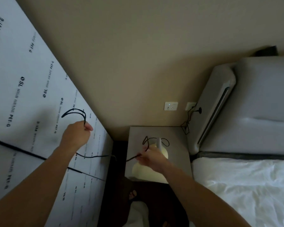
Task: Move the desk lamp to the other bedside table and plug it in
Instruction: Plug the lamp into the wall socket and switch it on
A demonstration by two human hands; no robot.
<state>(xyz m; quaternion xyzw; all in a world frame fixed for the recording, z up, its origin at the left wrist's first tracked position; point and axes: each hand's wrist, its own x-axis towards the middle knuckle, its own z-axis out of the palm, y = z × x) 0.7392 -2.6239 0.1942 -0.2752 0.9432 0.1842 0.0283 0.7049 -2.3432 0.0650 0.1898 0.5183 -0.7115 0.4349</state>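
The white desk lamp (159, 143) stands on the grey bedside table (179, 153), its round base lit pale yellow. Its black cord (95, 156) runs from loops by the lamp stem leftward across the gap. My left hand (77, 135) is raised against the white panel and shut on a looped end of the cord. My right hand (150, 158) pinches the same cord just left of the lamp base. A white wall socket (170, 106) sits on the beige wall above the table.
A second socket (191, 105) with a thin black cable plugged in hangs beside the grey padded headboard (220, 104). The bed with white sheets (244, 185) fills the right. A white printed panel (31, 104) stands on the left. Bare feet show on the dark floor (133, 194) below.
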